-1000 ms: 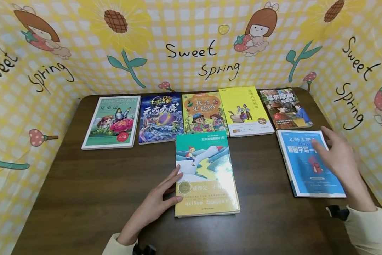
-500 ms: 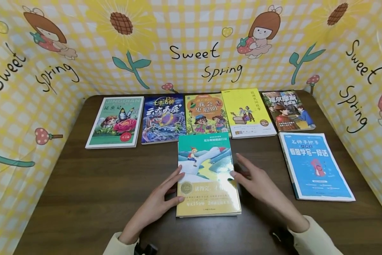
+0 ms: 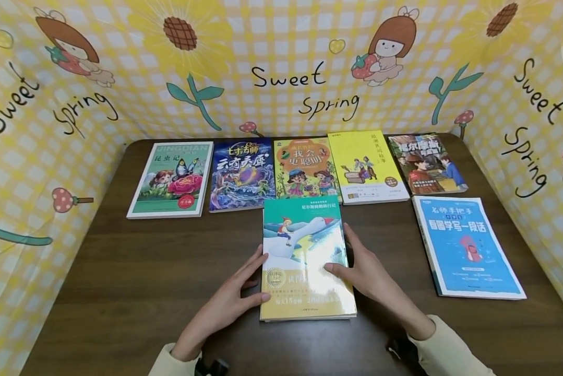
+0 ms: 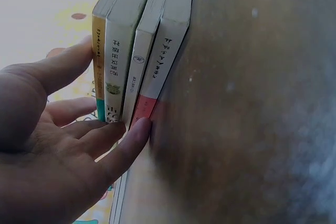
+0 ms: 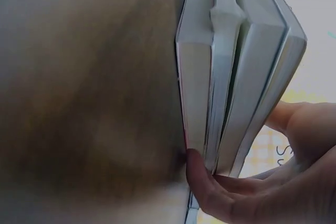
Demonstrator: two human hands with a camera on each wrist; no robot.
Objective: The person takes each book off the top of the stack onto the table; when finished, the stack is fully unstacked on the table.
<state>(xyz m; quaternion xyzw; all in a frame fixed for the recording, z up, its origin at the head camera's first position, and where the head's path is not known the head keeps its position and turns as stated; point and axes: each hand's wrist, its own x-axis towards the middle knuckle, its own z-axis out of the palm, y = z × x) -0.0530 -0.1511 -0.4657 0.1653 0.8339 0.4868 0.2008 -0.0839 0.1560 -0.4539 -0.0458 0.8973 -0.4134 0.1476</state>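
A stack of several books lies in the middle of the table, topped by a green and gold book [image 3: 297, 235] whose cover has a rider on a white goose. Along its left side, the left hand [image 3: 229, 295] holds the stack, thumb at the top cover's edge and fingers against the spines [image 4: 114, 61], as the left wrist view shows. The right hand [image 3: 372, 271] grips the opposite side, its thumb on the glossy cover. In the right wrist view its fingers reach along the page edges [image 5: 252, 72] down to the lowest book.
Behind the stack runs a row of books: a green one [image 3: 170, 180], a purple-blue one [image 3: 242, 175], an orange one [image 3: 306, 167], a yellow one [image 3: 368, 164] and a brown one [image 3: 427, 164]. A blue book [image 3: 469, 248] lies at right. Yellow checked cloth [image 3: 281, 31] walls the dark table [image 3: 168, 261].
The right hand has left the blue book at right and come over to the stack's right side, its thumb now on the top cover. The left hand has stayed at the stack.
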